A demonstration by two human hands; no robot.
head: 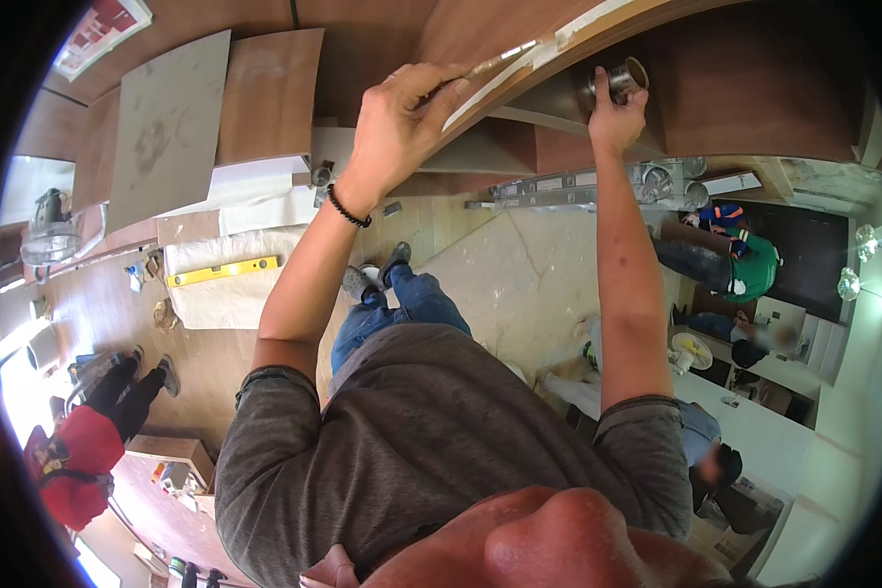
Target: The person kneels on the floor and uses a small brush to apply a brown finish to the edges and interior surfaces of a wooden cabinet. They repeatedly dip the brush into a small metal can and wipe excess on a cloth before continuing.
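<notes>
My left hand (408, 110), with a dark beaded bracelet at the wrist, grips a slim brush (503, 57) by its handle. The brush's far end lies at the white strip (573, 31) along the edge of a wooden cabinet panel (514, 92). What the strip is made of I cannot tell. My right hand (617, 117) is closed around a small metal can (627, 79), held in front of the brown cabinet interior. The can's mouth is open; its contents are not clear. Thumb and fingers sit on opposite sides of it.
A grey board (169, 132) stands at the left, above a yellow spirit level (223, 271) on a pale cloth. Below the cabinet lies a folded aluminium ladder (558, 189). Several people are around, among them one in red (81, 459) and one in green (757, 264).
</notes>
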